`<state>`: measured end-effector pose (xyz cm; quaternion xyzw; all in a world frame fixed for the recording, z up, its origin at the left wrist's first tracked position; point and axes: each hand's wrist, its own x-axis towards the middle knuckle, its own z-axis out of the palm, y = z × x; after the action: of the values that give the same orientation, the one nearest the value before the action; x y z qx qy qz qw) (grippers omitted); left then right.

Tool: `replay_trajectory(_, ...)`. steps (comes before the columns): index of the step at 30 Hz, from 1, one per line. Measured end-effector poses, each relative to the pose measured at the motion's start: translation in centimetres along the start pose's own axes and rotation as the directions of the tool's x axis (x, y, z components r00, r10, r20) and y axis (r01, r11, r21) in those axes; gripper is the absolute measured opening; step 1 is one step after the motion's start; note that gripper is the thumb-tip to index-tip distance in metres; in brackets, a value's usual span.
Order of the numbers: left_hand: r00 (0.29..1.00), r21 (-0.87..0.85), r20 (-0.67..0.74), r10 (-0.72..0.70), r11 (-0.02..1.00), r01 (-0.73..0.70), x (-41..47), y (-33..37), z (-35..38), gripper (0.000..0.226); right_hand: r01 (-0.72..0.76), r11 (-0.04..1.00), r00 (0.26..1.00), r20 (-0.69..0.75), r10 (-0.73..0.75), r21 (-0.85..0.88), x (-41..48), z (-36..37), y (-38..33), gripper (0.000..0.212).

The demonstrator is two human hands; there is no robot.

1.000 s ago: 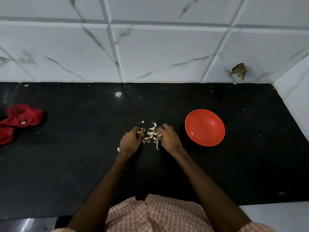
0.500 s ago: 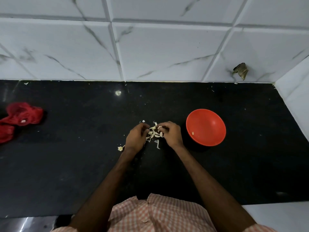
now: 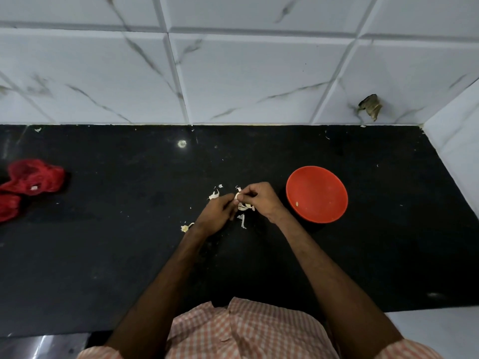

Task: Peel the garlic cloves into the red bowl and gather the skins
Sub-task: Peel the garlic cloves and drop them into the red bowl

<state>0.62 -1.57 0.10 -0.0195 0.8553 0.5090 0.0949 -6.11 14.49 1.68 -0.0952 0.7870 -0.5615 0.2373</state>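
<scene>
A garlic clove sits between my two hands in the middle of the black counter. My left hand pinches it from the left and my right hand pinches it from the right, fingers curled. Pale garlic skins lie scattered on the counter under and around the hands, with another scrap to the upper left and a bit by my left wrist. The red bowl stands just right of my right hand and holds one small peeled clove.
A crumpled red cloth lies at the counter's left edge. White marbled wall tiles rise behind the counter, and a side wall closes the right end. A brown scrap sticks to the back wall at right.
Both hands have lifted slightly off the pile of skins and drawn together, now pinching one clove between them. The bowl and cloth have not moved.
</scene>
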Motion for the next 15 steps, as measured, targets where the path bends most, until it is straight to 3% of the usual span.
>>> replay_trajectory(5,0.999,-0.116,-0.036,-0.031,0.993,0.026,0.2,0.9,0.4,0.042,0.013,0.994,1.000,-0.027,-0.010,0.105,-0.3,0.0,-0.4,0.011)
replay_trajectory(10,0.956,-0.262,-0.262,-0.133,0.963,0.062,0.5,2.1,1.5,0.041,0.084,0.979,0.995,-0.075,-0.071,0.187,0.3,0.6,-1.8,0.008)
replay_trajectory(15,0.890,-0.268,-0.449,-0.081,0.962,-0.048,0.7,3.3,2.1,0.041,0.082,0.948,0.994,-0.096,-0.054,0.307,0.5,1.4,-2.8,0.011)
